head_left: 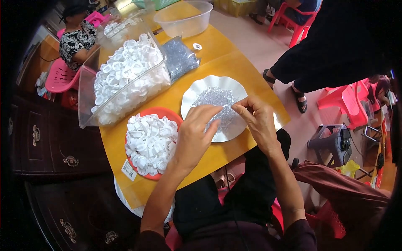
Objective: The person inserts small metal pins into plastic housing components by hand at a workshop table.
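Over a white plate with a wavy rim (190, 90), my two hands face each other. Small clear plastic pieces (214, 97) are heaped on this plate. My left hand (196, 133) is open above its near left side, thumb apart from the forefinger, with nothing visible between them. At the plate's right side my right hand (260, 121) is closed in a pinch of thumb and forefinger; whatever it grips is too small to make out. Left of my left hand, white plastic parts (150, 142) are piled on a round red plate (146, 112).
A large clear bin (86, 102) full of white parts (125, 69) stands on the yellow table (259, 94). Behind the wavy plate lie a bag of clear pieces (180, 58) and a translucent basin (184, 21). Dark drawers (54, 138) border the left; other people are nearby.
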